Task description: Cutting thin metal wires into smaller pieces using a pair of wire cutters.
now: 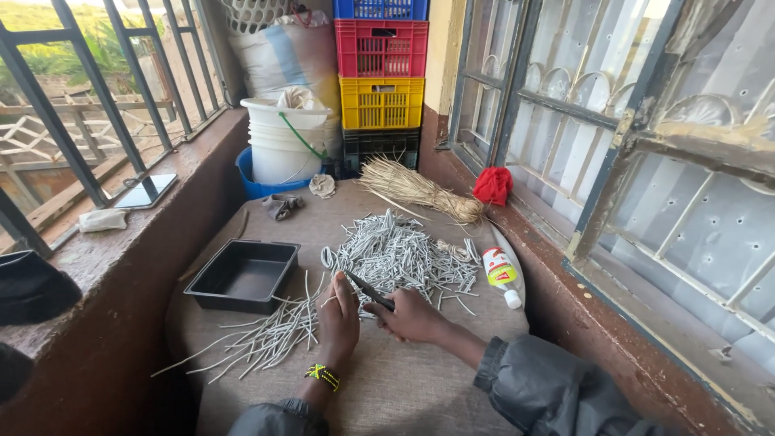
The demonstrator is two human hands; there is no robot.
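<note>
My left hand (339, 319) and my right hand (412, 315) meet over a round table covered in brown cloth (404, 387). Together they pinch a thin dark stick (370, 289), its tip angled up and to the left. Just beyond the hands lies a heap of short grey-white rolled sticks (400, 254). Longer grey-white sticks (258, 335) fan out on the cloth left of my left hand. A green and yellow beaded band circles my left wrist.
A black plastic tray (242, 274) sits on the table's left. A glue bottle (500, 270) lies at the right edge, a straw broom (416, 190) at the back. White buckets (282, 137) and stacked crates (381, 73) stand behind. A phone (145, 191) rests on the ledge.
</note>
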